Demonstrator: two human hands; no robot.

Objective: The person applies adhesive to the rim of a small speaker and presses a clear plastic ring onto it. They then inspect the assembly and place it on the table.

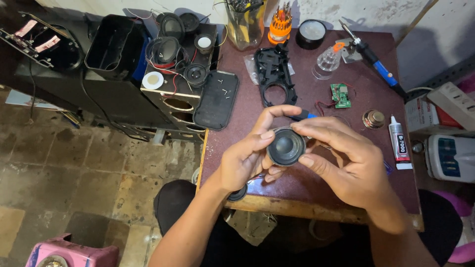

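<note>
A small round speaker [286, 146] is held in the air above the front part of the counter [307, 185], between both hands. It is black, with a dark cone that faces up toward the camera and a thin grey ring around its edge.

The left hand [246, 159] comes from below and holds the speaker from its left side. The thumb lies along the rim and the index finger bends over the top, so the grip of this hand is closed on the speaker. The right hand [346, 160] comes from the right. Its thumb presses on the lower right edge and its fingers reach over the upper rim, so this grip is also closed on the speaker. Both forearms rise from the bottom of the picture.

The back of the speaker is hidden behind the fingers, and I cannot tell if a wire is joined to it. A blue thing [306, 115] shows only a little behind the right fingers. A dark round thing [238, 193] under the left wrist is mostly covered.

Further on the counter lie a black plastic frame [275, 74], a small green circuit board [340, 95] with red wire, a tube of glue [399, 143], a small round metal part [373, 119], a soldering iron [377, 63] with a blue handle and an orange rack of screwdriver bits [280, 23]. To the left, on a wooden box [173, 99], lie more speakers [167, 49].
</note>
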